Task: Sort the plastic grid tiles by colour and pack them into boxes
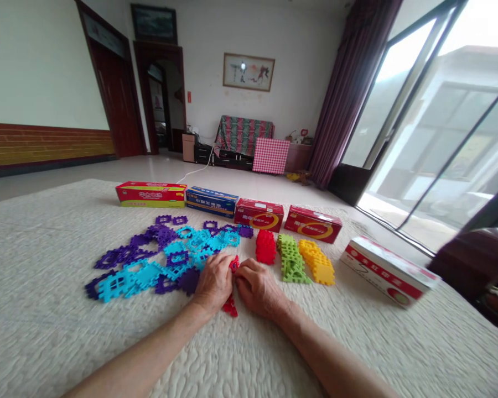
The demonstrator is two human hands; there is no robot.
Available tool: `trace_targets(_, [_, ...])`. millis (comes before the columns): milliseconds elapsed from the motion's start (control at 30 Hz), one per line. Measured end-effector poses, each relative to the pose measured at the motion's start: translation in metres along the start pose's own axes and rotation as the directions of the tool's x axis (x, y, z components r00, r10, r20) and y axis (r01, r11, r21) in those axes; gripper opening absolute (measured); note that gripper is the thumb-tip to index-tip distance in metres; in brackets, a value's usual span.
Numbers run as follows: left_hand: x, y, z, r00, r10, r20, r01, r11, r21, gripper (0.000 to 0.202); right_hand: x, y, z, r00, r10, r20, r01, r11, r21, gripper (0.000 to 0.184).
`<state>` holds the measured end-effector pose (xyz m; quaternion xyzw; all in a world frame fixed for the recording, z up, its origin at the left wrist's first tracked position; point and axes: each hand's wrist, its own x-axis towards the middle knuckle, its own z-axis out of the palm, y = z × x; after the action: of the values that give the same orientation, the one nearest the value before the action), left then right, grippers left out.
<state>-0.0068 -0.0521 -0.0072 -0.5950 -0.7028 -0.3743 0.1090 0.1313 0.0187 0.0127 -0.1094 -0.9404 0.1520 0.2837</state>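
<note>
Both my hands meet at the middle of the padded cover. My left hand [216, 279] and my right hand [257, 284] are closed around red plastic building pieces [231, 305], which show between the fingers and below them. Most of the red pieces is hidden by my hands. To the left spreads a loose heap of light blue pieces [141, 275] and purple pieces [126, 255] with notched edges. Beyond my right hand lie a row of red pieces [265, 247], a row of green pieces [291, 258] and a row of yellow pieces [317, 262].
Along the far side stand a red and yellow box [151, 195], a blue box [211, 202] and two dark red boxes [259, 214]. A white and red box [390, 271] sits at the right. The quilted cover [66, 342] lies under everything.
</note>
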Motion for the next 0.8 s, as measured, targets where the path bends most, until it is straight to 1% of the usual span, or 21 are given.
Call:
trace_targets(100, [0.001,-0.003,0.0,1.0,0.004,0.019,-0.004,0.999,-0.031,0.029,0.0,0.003,0.001,0.999,0.02,-0.036,-0.02,1.0,0.009,0.016])
trace_targets(200, [0.002,-0.003,-0.001,1.0,-0.026,0.011,0.027,0.996,-0.088,0.032,0.0,0.006,0.004,0.997,0.04,-0.072,-0.038,0.999,0.027,0.017])
trace_targets(300, [0.003,0.0,-0.003,0.998,-0.062,-0.02,0.058,0.986,-0.159,0.039,0.001,0.01,0.007,0.993,0.058,-0.099,-0.055,0.998,0.03,0.018])
trace_targets(400, [0.004,0.003,-0.004,0.995,-0.069,-0.066,0.053,0.973,-0.225,0.046,0.001,0.011,0.009,0.984,0.105,-0.143,-0.102,0.994,0.029,0.02])
trace_targets(467, [0.004,0.004,-0.004,0.993,-0.066,-0.096,0.039,0.965,-0.258,0.049,0.001,0.01,0.008,0.977,0.105,-0.188,-0.102,0.994,0.028,0.032])
trace_targets(533, [0.003,0.004,-0.004,0.991,-0.065,-0.117,0.03,0.959,-0.281,0.049,0.001,0.009,0.007,0.976,0.064,-0.209,-0.061,0.998,0.02,0.048])
trace_targets(567, [0.003,0.004,-0.004,0.99,-0.065,-0.124,0.027,0.957,-0.29,0.048,0.0,0.008,0.006,0.978,0.04,-0.204,-0.037,0.999,0.02,0.053])
trace_targets(600, [0.003,0.004,-0.004,0.989,-0.065,-0.132,0.023,0.954,-0.298,0.047,0.0,0.008,0.005,0.981,0.023,-0.195,-0.019,1.0,0.023,0.053])
trace_targets(700, [0.003,0.005,-0.005,0.984,-0.054,-0.169,-0.002,0.95,-0.313,0.044,0.0,0.006,0.003,0.981,0.029,-0.194,-0.021,0.999,0.04,0.041])
trace_targets(800, [0.002,0.008,-0.007,0.979,0.017,-0.203,-0.077,0.953,-0.292,0.043,0.0,0.006,0.0,0.962,0.041,-0.271,-0.033,0.999,0.034,0.044])
